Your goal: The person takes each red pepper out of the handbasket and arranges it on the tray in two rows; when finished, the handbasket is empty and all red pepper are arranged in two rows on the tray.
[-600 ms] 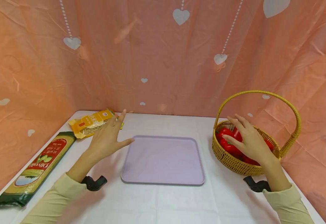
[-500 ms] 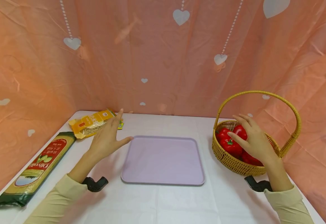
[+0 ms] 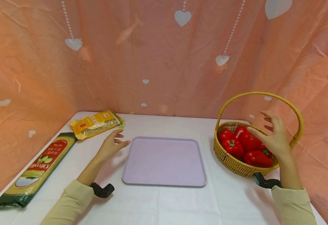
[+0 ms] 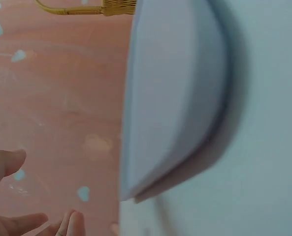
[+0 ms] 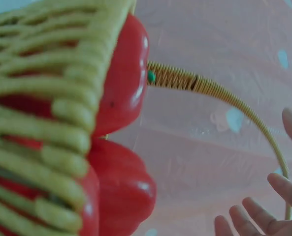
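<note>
My left hand hovers by the left edge of a pale purple tray, fingers loosely bent and holding nothing. On the right, my right hand is raised at the right side of a wicker basket, thumb and fingers spread apart with nothing between them. Several glossy red bell peppers fill the basket. From the right wrist view, the peppers rise above the woven wall, and the fingers show at lower right near the arched handle.
A yellow bag of grain lies at the back left of the white-covered table. Along the left edge lies a long green and gold packet. Behind stands an orange curtain with white hearts.
My left hand has come down and toward me, its fingers bending more. My right hand has shifted right, uncovering more of the peppers. The tray, basket and packets stay put.
</note>
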### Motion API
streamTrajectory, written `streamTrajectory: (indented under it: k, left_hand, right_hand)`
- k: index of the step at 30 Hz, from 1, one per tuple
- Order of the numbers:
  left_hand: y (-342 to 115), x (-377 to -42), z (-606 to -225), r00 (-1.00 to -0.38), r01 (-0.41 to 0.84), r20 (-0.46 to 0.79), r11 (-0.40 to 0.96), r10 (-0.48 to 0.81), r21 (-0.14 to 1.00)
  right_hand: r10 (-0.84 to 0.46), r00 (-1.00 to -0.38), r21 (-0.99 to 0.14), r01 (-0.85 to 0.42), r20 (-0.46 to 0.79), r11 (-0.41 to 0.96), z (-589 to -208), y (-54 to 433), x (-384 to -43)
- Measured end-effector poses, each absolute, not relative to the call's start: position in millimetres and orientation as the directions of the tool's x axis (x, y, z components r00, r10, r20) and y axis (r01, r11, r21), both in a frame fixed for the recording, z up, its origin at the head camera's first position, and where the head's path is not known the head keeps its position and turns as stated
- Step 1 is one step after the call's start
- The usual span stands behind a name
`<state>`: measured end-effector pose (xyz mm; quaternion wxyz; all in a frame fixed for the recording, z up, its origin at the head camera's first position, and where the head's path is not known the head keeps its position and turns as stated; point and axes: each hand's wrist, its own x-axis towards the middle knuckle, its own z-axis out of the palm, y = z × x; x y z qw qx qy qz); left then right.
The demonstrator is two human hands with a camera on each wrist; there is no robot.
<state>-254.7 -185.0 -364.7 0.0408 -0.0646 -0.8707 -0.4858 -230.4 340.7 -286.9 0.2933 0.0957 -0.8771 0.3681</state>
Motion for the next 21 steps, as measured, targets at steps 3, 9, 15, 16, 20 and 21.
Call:
streamTrajectory:
  k: [3, 9, 15, 16, 20, 21]
  left_hand:
    - [-184.0, -258.1, -376.9, -0.992, 0.123, 0.095, 0.51, 0.081, 0.851]
    - [-179.8, -261.3, -396.7, -0.993, 0.117, 0.083, 0.571, 0.086, 0.812]
    - [-178.3, -262.8, -406.8, -0.993, 0.116, 0.085, 0.57, 0.082, 0.814]
    - [-177.8, -262.6, -407.6, -0.993, 0.114, 0.084, 0.567, 0.079, 0.816]
    - [-175.9, -263.3, -411.9, -0.992, 0.122, 0.103, 0.555, 0.066, 0.823]
    - [-175.1, -263.4, -412.7, -0.992, 0.129, 0.113, 0.551, 0.063, 0.824]
  right_hand:
    - [0.056, -0.855, -0.632, -0.336, 0.516, 0.698, -288.5, 349.8, -233.3]
    - [0.034, -0.914, -0.707, -0.288, 0.404, 0.646, -290.7, 362.8, -238.7]
    - [0.024, -0.952, -0.741, -0.222, 0.306, 0.633, -290.9, 370.7, -245.1]
    - [0.022, -0.955, -0.741, -0.215, 0.296, 0.636, -291.2, 371.6, -246.0]
    - [0.013, -0.959, -0.737, -0.209, 0.283, 0.643, -293.0, 374.8, -247.8]
    - [0.012, -0.959, -0.735, -0.209, 0.283, 0.645, -293.4, 375.6, -248.0]
